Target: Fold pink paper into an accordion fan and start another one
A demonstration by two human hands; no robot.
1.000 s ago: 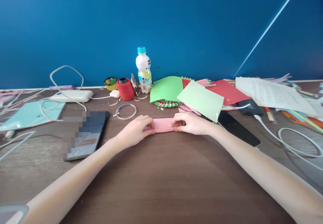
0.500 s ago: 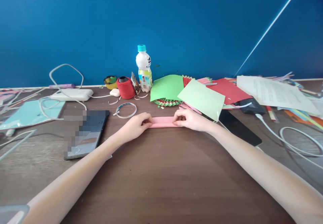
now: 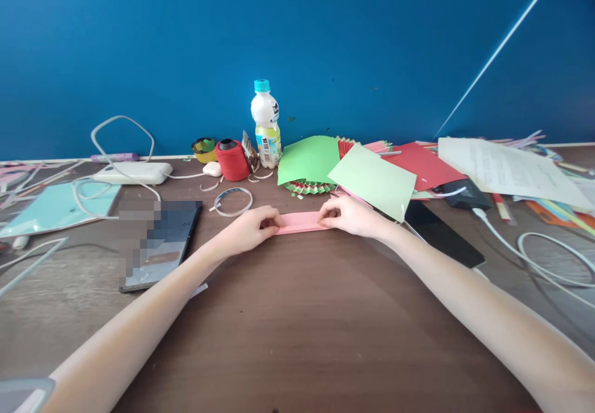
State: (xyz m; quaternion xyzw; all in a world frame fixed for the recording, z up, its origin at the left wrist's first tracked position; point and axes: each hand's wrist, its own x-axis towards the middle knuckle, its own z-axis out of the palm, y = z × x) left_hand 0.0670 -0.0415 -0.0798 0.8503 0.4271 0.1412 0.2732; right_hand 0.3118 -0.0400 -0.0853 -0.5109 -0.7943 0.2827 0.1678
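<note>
Pink paper strip (image 3: 301, 223) pinched at both ends

Through the head camera I see my left hand (image 3: 251, 230) pinching the strip's left end between thumb and fingers, my right hand (image 3: 351, 216) pinching its right end. The strip lies crosswise on the table (image 3: 302, 314), mid-scene. A lengthwise line suggests to me that one fold is already made; how many folds are left I cannot tell.

My widest room is on the near side, between the forearms. On the far right, a pale green sheet (image 3: 374, 180) and black phone (image 3: 441, 236) crowd my right hand; on the left lie a clear ring (image 3: 231, 214) and a tablet (image 3: 170, 236). A blue wall (image 3: 297, 41) closes the far edge.
</note>
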